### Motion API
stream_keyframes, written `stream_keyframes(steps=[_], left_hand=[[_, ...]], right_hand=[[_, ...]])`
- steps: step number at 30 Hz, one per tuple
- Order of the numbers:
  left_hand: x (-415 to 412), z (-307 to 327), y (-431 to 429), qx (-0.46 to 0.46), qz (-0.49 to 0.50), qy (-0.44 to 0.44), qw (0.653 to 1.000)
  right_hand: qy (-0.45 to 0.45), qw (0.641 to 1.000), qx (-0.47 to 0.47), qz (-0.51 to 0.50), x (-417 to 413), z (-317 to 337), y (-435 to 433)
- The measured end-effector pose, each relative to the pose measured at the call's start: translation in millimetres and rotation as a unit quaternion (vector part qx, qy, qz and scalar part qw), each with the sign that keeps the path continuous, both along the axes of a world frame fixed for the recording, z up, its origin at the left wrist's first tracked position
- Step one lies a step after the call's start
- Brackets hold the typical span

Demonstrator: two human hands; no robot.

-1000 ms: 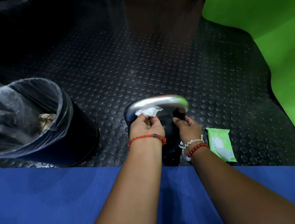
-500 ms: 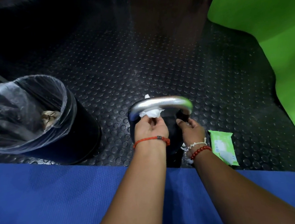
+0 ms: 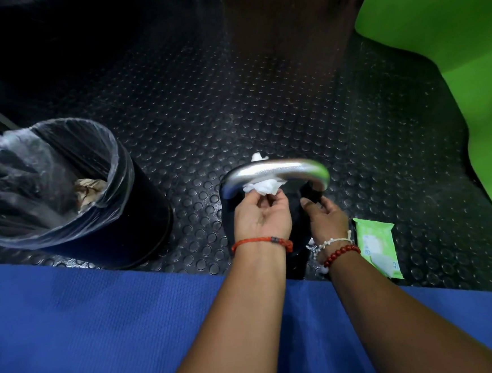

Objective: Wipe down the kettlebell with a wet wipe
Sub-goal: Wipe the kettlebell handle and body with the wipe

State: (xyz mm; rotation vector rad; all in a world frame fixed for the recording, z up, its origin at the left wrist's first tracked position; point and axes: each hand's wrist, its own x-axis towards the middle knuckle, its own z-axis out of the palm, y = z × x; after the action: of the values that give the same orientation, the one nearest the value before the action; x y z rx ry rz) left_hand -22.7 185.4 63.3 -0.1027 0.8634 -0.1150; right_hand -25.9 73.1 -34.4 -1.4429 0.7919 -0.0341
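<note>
Studded rubber flooring (image 3: 232, 99) bears the kettlebell (image 3: 299, 255), the left hand (image 3: 260, 217) pinching a wet wipe (image 3: 264, 186) against its steel handle (image 3: 296, 166) while the right hand (image 3: 326, 216) steadies the body, finger curl unclear.

You have no text, brand or number here that can be read. The green pack of wipes (image 3: 377, 248) lying on the floor (image 3: 261, 96) just beside your right wrist carries a pale label with small printed marks and a round symbol near its lower edge, but all of it is too small and blurred to make out. The kettlebell (image 3: 290, 168) shows no lettering you could read from this angle.
</note>
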Motion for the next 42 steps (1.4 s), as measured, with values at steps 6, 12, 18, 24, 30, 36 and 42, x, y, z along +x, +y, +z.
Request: stream_keyframes(steps=[6, 12, 18, 24, 30, 36, 42], left_hand=[[-5, -4, 1, 0.01, -0.013, -0.014, 1.0], [2, -9, 3, 0.019, -0.012, -0.013, 1.0], [7, -5, 5, -0.001, 0.001, 0.0, 1.0], [-3, -5, 5, 0.01, -0.013, -0.011, 1.0], [-6, -4, 2, -0.002, -0.009, -0.011, 1.0], [4, -3, 4, 0.004, 0.002, 0.004, 1.0], [3, -3, 3, 0.024, -0.014, -0.002, 1.0]], right_hand=[[-0.004, 1.0, 0.007, -0.002, -1, 3, 0], [-0.008, 1.0, 0.003, -0.005, -2, 2, 1], [0.0, 1.0, -0.005, -0.005, -2, 5, 2], [0.007, 1.0, -0.002, -0.001, -2, 5, 1], [0.004, 1.0, 0.008, -0.002, -4, 5, 1], [0.003, 1.0, 0.014, -0.007, -4, 7, 2], [0.007, 1.0, 0.007, -0.01, -3, 7, 2]])
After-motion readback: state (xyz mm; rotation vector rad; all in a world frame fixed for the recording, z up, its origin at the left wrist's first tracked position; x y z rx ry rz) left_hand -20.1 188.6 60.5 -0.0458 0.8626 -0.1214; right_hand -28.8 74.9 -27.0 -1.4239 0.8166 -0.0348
